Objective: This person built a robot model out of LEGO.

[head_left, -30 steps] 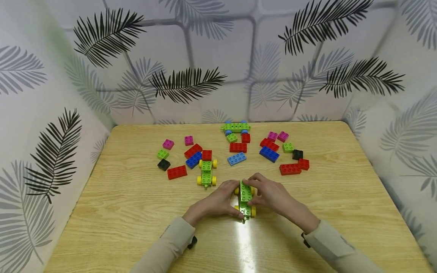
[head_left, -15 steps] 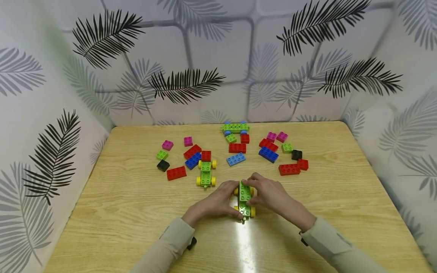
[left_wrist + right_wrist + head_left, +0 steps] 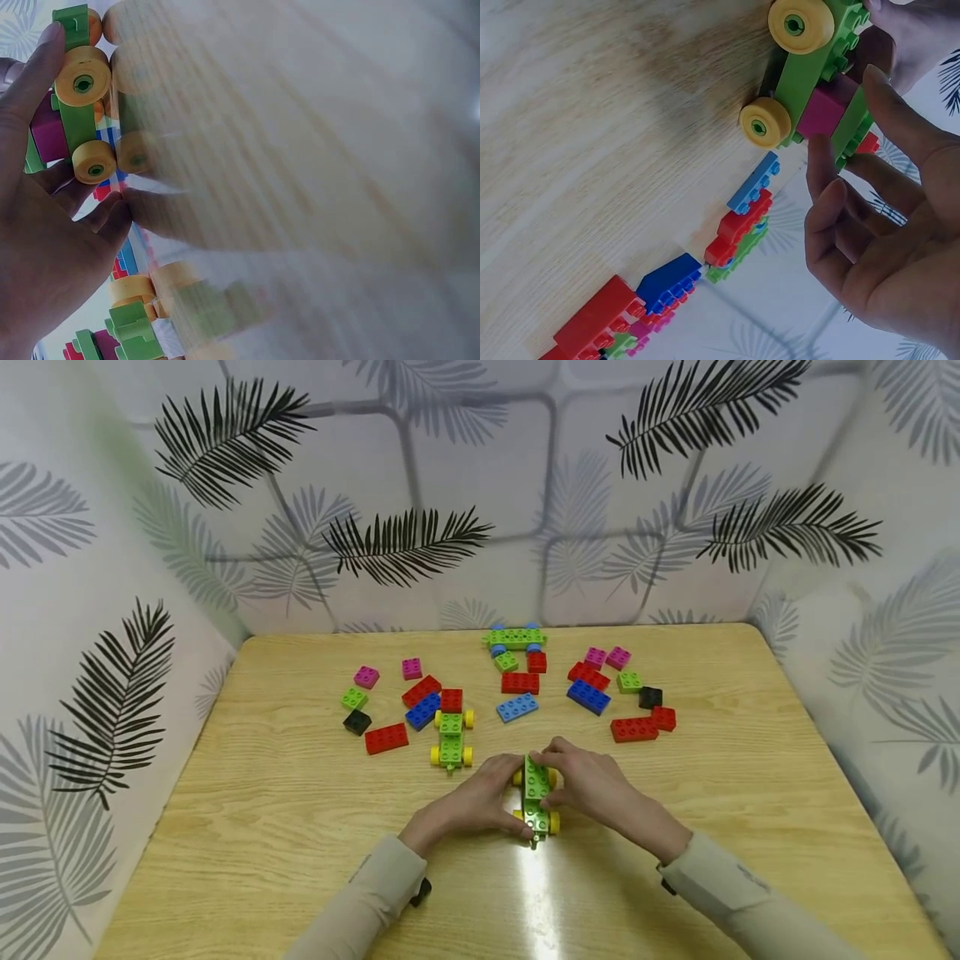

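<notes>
On the table in front of me stands a green toy car base (image 3: 536, 820) with yellow wheels (image 3: 84, 75). My left hand (image 3: 472, 802) holds it from the left, with the thumb at its near end and the fingers towards its far end. A long light-green brick (image 3: 536, 779) sits over the far part of the base. Between the two is a magenta brick (image 3: 826, 111), seen in both wrist views. My right hand (image 3: 596, 783) grips the long green brick from the right, thumb at its near end and a fingertip at its far end.
A second green car (image 3: 451, 748) with yellow wheels stands to the left, a red brick (image 3: 452, 700) at its far end. A green base with blue wheels (image 3: 514, 639) stands at the back. Loose bricks lie left, right and behind, including a light-blue one (image 3: 517, 707).
</notes>
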Demonstrator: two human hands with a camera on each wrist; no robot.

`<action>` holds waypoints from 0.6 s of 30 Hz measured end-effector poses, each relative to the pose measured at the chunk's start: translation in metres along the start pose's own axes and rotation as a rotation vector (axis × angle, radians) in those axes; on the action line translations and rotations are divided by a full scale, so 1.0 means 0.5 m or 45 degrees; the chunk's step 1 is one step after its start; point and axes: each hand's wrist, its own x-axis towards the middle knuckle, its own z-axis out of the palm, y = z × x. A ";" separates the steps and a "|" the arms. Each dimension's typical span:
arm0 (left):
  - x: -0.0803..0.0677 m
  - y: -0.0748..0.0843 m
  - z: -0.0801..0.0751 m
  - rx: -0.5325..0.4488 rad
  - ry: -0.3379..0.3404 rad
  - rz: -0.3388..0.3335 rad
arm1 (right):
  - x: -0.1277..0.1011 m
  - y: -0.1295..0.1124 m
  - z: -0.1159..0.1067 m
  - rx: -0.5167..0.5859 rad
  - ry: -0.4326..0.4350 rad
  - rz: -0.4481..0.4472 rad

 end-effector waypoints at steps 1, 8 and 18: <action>-0.001 -0.001 -0.001 -0.001 -0.001 0.002 | 0.000 0.000 0.000 0.007 0.003 -0.005; -0.006 -0.006 0.002 0.006 -0.008 0.018 | 0.005 0.006 0.014 0.007 0.057 -0.018; -0.005 -0.004 -0.001 -0.002 0.003 0.032 | 0.011 -0.006 0.008 -0.039 0.040 0.015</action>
